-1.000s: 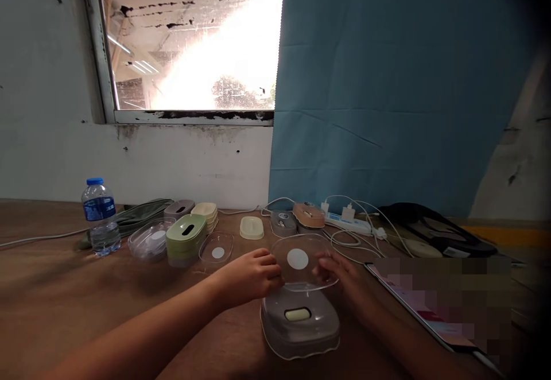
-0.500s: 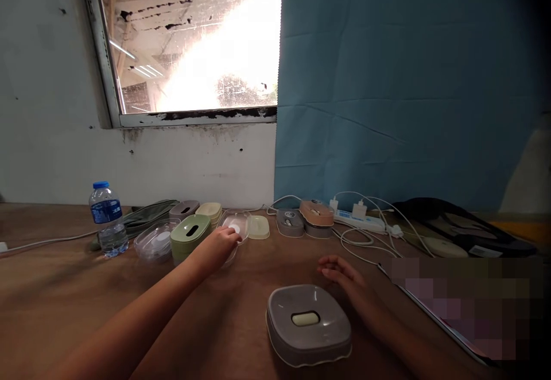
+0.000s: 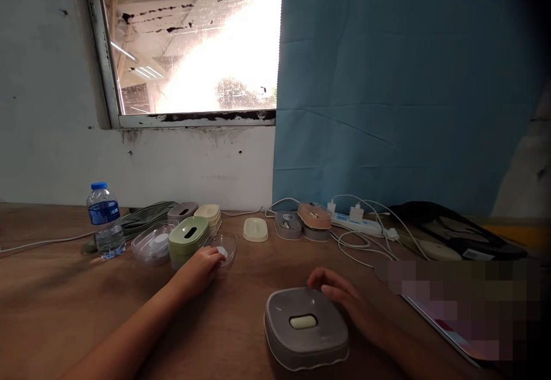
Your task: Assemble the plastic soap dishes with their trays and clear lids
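Observation:
My left hand (image 3: 203,268) is at a clear plastic lid (image 3: 229,246) with a white round spot, its fingers closed on the near left edge. Right beside that lid stands a stack of green box parts (image 3: 189,241) with a dark oval slot in the top. In front of me sits a grey box (image 3: 306,340) with a cream oval piece in its top. My right hand (image 3: 338,294) hovers by the box's far right corner, fingers loosely bent and apart, holding nothing.
Further clear lids (image 3: 150,245), cream lids (image 3: 209,213) and a single cream lid (image 3: 255,229) lie behind. A water bottle (image 3: 105,222) stands left. Grey (image 3: 288,225) and orange (image 3: 314,215) boxes, a power strip (image 3: 357,224) with cables and a black bag (image 3: 456,231) are right.
My left hand has brought the clear lid down and toward me, beside the green stack, uncovering the cream lid's left side. My right hand has shifted slightly nearer the grey box.

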The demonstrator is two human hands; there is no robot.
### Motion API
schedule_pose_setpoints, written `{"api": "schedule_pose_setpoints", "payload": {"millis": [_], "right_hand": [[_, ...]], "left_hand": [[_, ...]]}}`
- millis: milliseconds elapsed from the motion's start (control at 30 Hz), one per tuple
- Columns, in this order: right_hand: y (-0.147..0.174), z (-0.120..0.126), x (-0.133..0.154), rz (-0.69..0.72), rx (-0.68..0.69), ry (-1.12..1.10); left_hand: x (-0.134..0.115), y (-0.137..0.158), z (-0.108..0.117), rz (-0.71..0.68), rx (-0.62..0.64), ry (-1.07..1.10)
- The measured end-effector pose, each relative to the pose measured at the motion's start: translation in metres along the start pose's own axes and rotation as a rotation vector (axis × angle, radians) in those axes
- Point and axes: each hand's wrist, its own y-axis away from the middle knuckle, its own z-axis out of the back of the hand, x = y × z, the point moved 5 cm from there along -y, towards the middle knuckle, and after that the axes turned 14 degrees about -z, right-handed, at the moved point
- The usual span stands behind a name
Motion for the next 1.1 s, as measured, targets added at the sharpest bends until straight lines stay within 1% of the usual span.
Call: {"api": "schedule_pose_setpoints", "payload": {"millis": [67, 233, 333, 400, 467, 533, 667, 733, 800, 867, 967, 1100], "right_hand": [[0.004, -0.004, 0.004, 0.036, 0.039, 0.058], [0.005, -0.008, 0.011, 0.108, 0.020, 0.185], [0.008, -0.007, 0.019, 0.204, 0.079, 0.256], [0.013, -0.007, 0.025, 0.253, 0.152, 0.327], [0.017, -0.005, 0.027, 0.254, 0.201, 0.407], [0.020, -0.001, 0.025, 0.224, 0.212, 0.458], [0.020, 0.000, 0.015, 0.215, 0.188, 0.520], [0.018, -0.005, 0.011, 0.222, 0.179, 0.534], [0.016, -0.013, 0.009, 0.242, 0.168, 0.535], [0.016, -0.021, 0.010, 0.281, 0.125, 0.515], [0.018, -0.028, 0.016, 0.334, 0.050, 0.478], [0.020, -0.029, 0.020, 0.349, -0.006, 0.492]], "left_hand": [[0.001, 0.003, -0.001, 0.000, -0.022, -0.012], [-0.001, 0.007, -0.003, -0.008, -0.067, -0.017], [-0.006, 0.007, -0.001, 0.008, -0.091, -0.016], [-0.011, 0.006, 0.005, 0.017, -0.137, -0.013], [-0.020, 0.003, 0.011, 0.003, -0.179, 0.009], [-0.034, 0.000, 0.013, -0.068, -0.155, 0.060], [-0.071, -0.008, 0.009, -0.257, -0.007, 0.224], [-0.086, -0.010, 0.005, -0.285, 0.032, 0.310], [-0.097, -0.011, -0.001, -0.285, 0.047, 0.391], [-0.104, -0.012, -0.007, -0.278, 0.027, 0.486], [-0.105, -0.013, -0.013, -0.262, -0.045, 0.614], [-0.098, -0.013, -0.013, -0.224, -0.133, 0.659]]}}
